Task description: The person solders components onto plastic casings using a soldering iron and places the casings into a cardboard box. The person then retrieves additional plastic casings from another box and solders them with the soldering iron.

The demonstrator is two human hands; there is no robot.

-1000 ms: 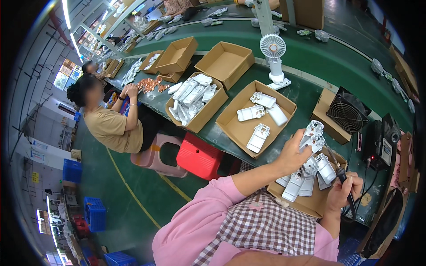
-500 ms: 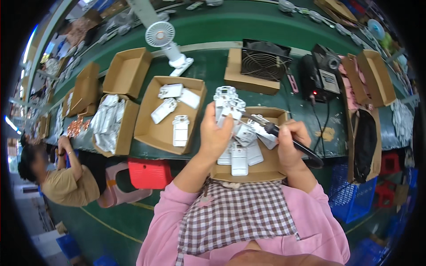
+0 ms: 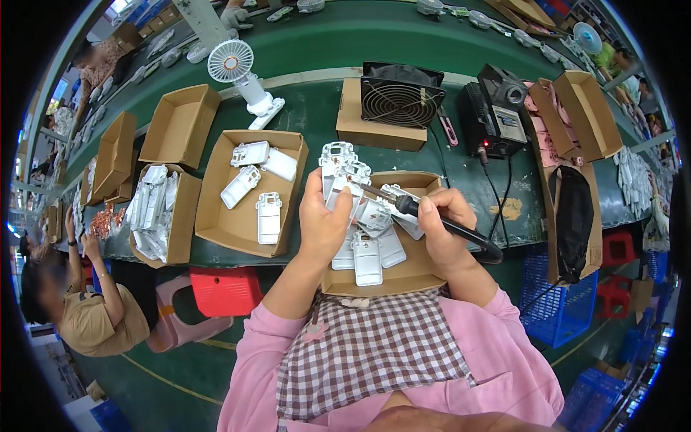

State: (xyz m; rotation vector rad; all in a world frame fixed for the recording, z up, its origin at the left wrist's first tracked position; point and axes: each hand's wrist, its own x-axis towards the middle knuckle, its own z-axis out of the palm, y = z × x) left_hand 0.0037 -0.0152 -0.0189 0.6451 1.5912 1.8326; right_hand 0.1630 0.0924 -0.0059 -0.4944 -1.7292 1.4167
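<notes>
My left hand [image 3: 322, 219] grips white plastic housings [image 3: 338, 160], thumb on top, above a cardboard box [image 3: 421, 277]. My right hand [image 3: 448, 223] is closed around the black handle of a soldering iron [image 3: 407, 205]. Its metal tip points left and reaches the held housings near my left thumb; whether it touches is too small to tell. Beneath both hands, several more white housings [image 3: 368, 263] lie in the box. To the left, another cardboard box [image 3: 241, 234] contains several loose white housings [image 3: 268, 216].
A black box fan [image 3: 403, 101] rests on cardboard behind my hands. Right of it stands a black soldering station [image 3: 497, 119] with hanging cables. A small white fan [image 3: 232, 61] stands at back left, near a box of white parts [image 3: 152, 212]. A co-worker [image 3: 108, 309] sits far left.
The whole view has shifted, so the bench appears further left. My hands keep nearly the same hold, with the iron at the housings. The co-worker at left has raised their hands.
</notes>
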